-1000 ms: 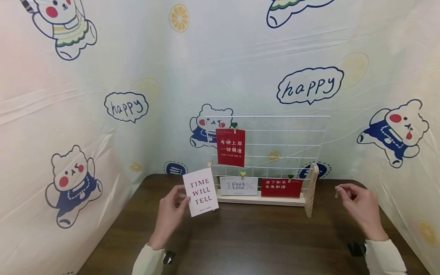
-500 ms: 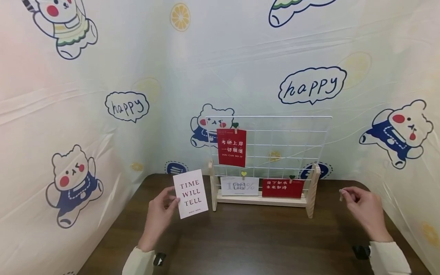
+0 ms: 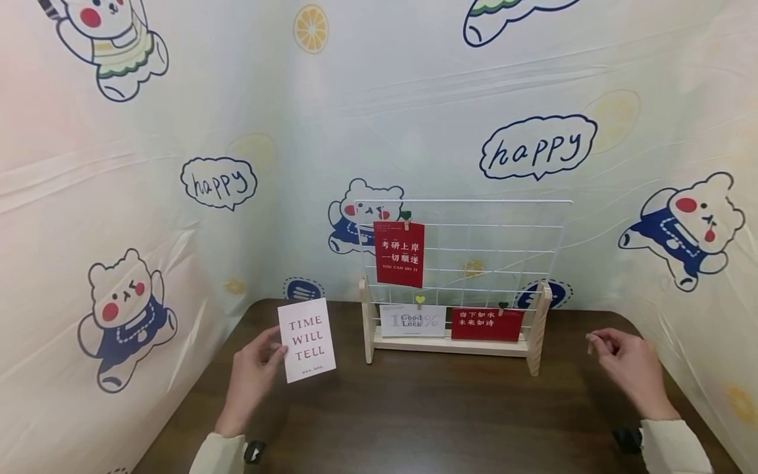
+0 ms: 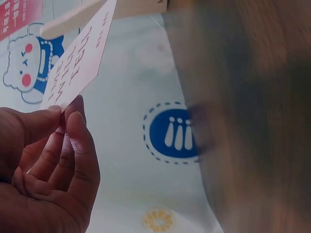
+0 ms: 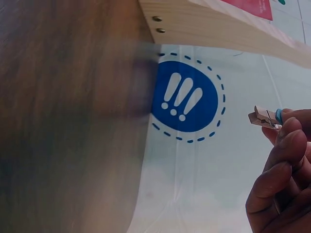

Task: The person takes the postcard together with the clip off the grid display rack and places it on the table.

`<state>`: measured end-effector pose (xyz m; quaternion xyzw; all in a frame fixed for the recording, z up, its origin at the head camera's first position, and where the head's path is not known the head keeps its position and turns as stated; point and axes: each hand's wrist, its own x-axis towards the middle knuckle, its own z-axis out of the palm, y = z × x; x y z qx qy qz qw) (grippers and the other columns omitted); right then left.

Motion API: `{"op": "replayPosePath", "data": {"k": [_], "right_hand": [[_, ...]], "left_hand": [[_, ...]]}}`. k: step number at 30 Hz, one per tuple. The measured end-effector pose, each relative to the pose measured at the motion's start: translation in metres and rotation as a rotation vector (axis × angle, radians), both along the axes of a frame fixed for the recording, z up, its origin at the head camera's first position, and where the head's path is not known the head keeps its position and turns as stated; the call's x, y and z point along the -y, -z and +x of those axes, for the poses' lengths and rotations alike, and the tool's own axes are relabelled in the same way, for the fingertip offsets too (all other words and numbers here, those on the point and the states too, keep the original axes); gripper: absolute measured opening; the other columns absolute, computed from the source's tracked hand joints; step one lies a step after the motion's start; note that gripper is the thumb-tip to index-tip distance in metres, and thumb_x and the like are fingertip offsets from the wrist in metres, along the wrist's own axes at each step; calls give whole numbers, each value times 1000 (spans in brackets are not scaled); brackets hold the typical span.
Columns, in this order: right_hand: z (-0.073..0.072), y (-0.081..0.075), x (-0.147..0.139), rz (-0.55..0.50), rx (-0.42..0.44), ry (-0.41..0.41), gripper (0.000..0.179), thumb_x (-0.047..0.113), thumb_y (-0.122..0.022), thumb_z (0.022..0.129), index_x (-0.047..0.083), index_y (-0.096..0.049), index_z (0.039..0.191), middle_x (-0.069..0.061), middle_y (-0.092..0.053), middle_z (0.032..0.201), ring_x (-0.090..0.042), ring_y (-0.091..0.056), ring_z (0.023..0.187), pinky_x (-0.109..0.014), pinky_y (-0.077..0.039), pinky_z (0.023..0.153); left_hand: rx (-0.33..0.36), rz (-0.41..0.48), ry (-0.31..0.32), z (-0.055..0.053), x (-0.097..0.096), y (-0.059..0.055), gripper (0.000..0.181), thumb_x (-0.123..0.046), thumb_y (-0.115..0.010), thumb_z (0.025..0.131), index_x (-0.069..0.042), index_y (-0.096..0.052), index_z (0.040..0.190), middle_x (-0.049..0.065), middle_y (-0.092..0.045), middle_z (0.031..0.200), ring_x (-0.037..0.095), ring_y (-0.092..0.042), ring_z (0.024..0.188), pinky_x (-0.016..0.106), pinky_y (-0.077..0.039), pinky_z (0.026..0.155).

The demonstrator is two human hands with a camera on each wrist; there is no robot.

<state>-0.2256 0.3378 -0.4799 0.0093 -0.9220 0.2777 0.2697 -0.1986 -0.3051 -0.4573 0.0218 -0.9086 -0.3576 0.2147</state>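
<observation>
- table (image 3: pixel 426 415), dark wood, runs back to the patterned backdrop (image 3: pixel 438 85); in my head view i see its left edge near the left hand (image 3: pixel 253 368) and its right edge just beside the right hand (image 3: pixel 629 368).
- bare wood stretches between the two hands, in front of the rack (image 3: pixel 450 345) – that is the widest room i have.
- the rack's left foot stands near the white card (image 3: pixel 306 340), with a narrow gap between them in my head view; its right foot is well apart from the right hand.
- grip, left: thumb and fingers pinch the "time will tell" card by its edge, parted only by its thickness; it tilts slightly, print toward me.
- grip, right: fingertips pinch a small wooden peg (image 5: pixel 264 118) at its blue-topped end – its tip points away from the hand.
- on the rack, two red cards (image 3: pixel 399 255) and a "good luck" card (image 3: pixel 412 321) hang from clips (image 3: pixel 420 300).
</observation>
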Motion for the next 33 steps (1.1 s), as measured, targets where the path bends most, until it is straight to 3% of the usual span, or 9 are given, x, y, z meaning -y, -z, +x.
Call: {"op": "replayPosePath", "data": {"k": [13,19,28,33], "right_hand": [[1,10,-13,18,103,6,17,10,-68,97,-6,-75,96,-1,-59,64,-7,-40,54,-24,-30,49],[0,13,-20,44,156,-3,17,10,-68,96,-6,-75,97,-1,-61,66,-8,-42,56,-24,-32,51],[-3,11,-30,62,283,-29,21,10,-64,97,-9,-72,103,-4,-63,72,-17,-49,65,-26,-35,55],[-4,13,-35,83,333,-38,21,10,-63,97,-8,-72,101,-3,-62,73,-17,-49,66,-27,-35,56]], "left_hand": [[75,-31,-27,0,32,9,45,-5,-69,98,2,-59,141,22,-77,102,24,-71,81,24,-49,62],[122,-48,-11,0,50,13,45,-6,-67,99,4,-58,143,22,-77,104,23,-72,82,24,-50,63],[179,-43,32,-6,70,17,45,-7,-65,100,5,-57,142,22,-76,105,36,-75,96,25,-52,67],[225,-50,27,-7,75,21,44,-6,-64,100,6,-57,142,21,-76,102,31,-74,92,26,-50,65]]}}
